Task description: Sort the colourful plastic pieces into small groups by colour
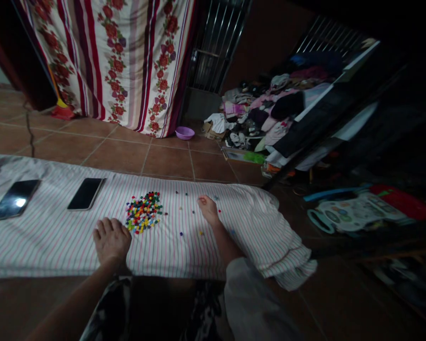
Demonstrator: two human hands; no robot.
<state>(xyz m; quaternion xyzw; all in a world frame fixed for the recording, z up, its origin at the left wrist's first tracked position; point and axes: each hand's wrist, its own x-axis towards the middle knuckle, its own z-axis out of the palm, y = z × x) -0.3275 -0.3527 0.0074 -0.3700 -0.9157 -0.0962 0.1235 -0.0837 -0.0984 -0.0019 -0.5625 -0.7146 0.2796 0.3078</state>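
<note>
A pile of small, many-coloured bead-like pieces (144,211) lies on a striped cloth (156,258). My left hand (111,239) rests flat on the cloth just left of the pile, its fingers stretched out and holding nothing. To the right of the pile, several single pieces are spread apart, among them a yellow piece (200,233), a dark blue piece (181,234) and a red piece (219,211). Over these hovers or rests my right hand (208,208), thumb and fingers pinched together. Whatever is between those fingertips is too small to make out.
Two phones, one dark (86,194) and one reflecting a light (14,200), lie on the cloth at left. Beyond are a flowered curtain (128,61), a purple basin (185,133) and a heap of clothes (266,109). A colourful plastic item (364,210) stands at right.
</note>
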